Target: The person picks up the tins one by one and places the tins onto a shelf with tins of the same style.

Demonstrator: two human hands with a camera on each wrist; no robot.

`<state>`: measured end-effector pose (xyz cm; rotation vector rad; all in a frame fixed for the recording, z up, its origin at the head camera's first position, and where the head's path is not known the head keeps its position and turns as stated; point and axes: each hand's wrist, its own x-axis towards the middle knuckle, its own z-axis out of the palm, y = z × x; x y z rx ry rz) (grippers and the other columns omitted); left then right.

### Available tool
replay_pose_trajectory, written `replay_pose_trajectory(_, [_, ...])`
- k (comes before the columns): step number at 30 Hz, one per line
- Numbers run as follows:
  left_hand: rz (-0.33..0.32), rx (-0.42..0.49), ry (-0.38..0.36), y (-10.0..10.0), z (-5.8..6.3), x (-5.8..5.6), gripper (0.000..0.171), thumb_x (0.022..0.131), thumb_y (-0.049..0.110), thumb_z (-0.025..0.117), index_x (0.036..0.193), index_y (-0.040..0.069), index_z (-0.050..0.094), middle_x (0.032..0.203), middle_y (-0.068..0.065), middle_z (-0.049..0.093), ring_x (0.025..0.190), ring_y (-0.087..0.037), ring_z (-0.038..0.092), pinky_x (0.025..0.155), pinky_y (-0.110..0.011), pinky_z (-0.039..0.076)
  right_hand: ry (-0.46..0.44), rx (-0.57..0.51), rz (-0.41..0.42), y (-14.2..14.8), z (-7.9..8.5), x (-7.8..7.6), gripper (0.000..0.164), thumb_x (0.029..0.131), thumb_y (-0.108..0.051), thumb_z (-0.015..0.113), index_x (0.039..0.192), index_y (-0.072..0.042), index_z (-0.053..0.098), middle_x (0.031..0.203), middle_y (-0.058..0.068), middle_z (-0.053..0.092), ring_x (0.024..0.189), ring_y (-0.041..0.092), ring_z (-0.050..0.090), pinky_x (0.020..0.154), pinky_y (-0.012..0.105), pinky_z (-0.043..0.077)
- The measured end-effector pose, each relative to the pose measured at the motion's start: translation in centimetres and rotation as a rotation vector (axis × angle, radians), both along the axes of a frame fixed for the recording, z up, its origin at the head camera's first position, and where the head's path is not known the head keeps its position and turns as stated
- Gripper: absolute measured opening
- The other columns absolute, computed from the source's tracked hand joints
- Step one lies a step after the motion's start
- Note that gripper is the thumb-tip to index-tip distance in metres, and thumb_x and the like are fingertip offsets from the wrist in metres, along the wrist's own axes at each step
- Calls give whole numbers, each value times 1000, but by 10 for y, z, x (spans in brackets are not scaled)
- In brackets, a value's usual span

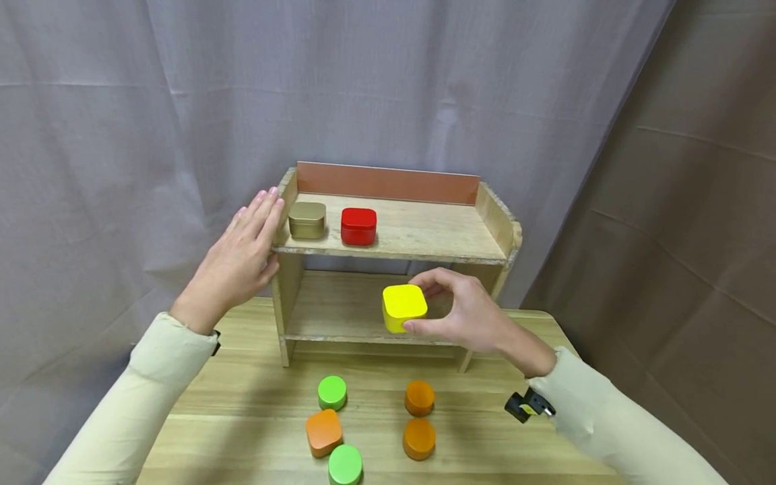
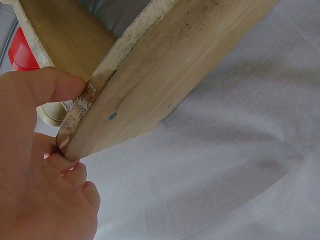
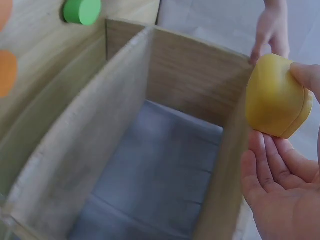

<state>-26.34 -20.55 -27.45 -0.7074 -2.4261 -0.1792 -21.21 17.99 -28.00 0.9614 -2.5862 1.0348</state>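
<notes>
A grey curtain [image 1: 388, 81] hangs behind the table [image 1: 242, 377]. Head view: the left hand [image 1: 233, 259], fingers straight and together, touches the wooden shelf [image 1: 430, 232] at its side; the right hand [image 1: 469, 313] pinches a yellow block [image 1: 404, 303] before it. Left wrist view: the thumb touches the shelf's edge. Right wrist view: thumb and fingers clamp the block.

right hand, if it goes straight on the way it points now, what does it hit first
Likely the shelf's upper board, at its front edge near the red box; the yellow box in the right hand leads, though depth is unclear.
</notes>
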Motion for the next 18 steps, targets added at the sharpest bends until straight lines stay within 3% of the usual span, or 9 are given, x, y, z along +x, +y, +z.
replay_pose_trajectory(7, [-8, 6, 17, 1, 1, 0, 90, 91, 4, 68, 166, -5, 19, 177, -21, 15, 163, -42, 21, 132, -61, 24, 22, -13, -52, 3, 29, -14, 53, 78, -21, 94, 124, -8, 70, 113, 4, 76, 99, 18, 72, 90, 29, 63])
replay_pose_trajectory(18, [-12, 20, 22, -1, -1, 3, 88, 90, 4, 66, 165, -5, 20, 177, -22, 16, 163, -42, 21, 133, -60, 23, 16, -20, -145, 0, 58, -37, 55, 81, -28, 92, 126, -6, 69, 118, 10, 76, 105, 26, 75, 98, 47, 63])
